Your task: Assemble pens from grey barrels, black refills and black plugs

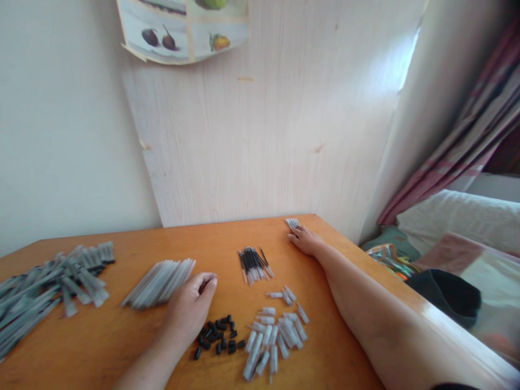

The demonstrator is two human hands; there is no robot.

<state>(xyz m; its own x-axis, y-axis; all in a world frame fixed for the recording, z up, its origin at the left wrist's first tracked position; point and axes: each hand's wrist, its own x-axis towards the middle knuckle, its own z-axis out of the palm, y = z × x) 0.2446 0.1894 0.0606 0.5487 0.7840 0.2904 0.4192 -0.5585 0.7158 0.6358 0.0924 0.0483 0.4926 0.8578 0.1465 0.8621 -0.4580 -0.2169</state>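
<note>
My left hand (190, 303) is closed, thumb against curled fingers, just right of a row of translucent white tubes (162, 281). Anything inside its fingers is hidden. At the far right of the table, my right hand (306, 239) lies with its fingers stretched over a small row of slim whitish pieces (292, 222), touching their near ends. Between the hands sits a bundle of thin black sticks with pale lower ends (255, 265), perhaps pen refills. Small black cylindrical pieces (219, 335) lie in a heap below my left hand. Beside them are short clear caps or tips (274, 336), loosely piled.
A large pile of greyish translucent tubes with black parts (52, 292) covers the left of the orange wooden table (134, 346). A pale board (244, 151) stands behind its back edge. Right of the table are a dark open container (442, 295) and bedding (479, 216).
</note>
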